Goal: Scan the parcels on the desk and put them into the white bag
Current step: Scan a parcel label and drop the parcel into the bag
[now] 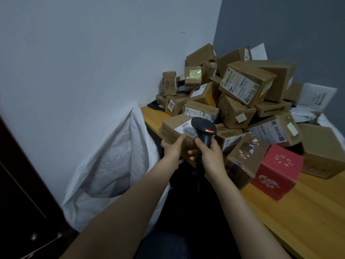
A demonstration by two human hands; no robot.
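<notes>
left hand (172,148) grips parcel (172,126); right hand (210,154) holds scanner (204,130) upright, head facing label (183,129)

Flat brown cardboard parcel (173,127), white barcode label on top, lay at near-left edge of desk (308,212), possibly lifted slightly; left hand (171,150) gripped its near end. Black handheld scanner (203,128), red light lit, held in right hand (210,154), head over label. Parcel pile (240,86) heaped behind, mostly brown boxes, tilted every way. White bag (112,165) stood just left of desk, crumpled, mouth up.
</notes>
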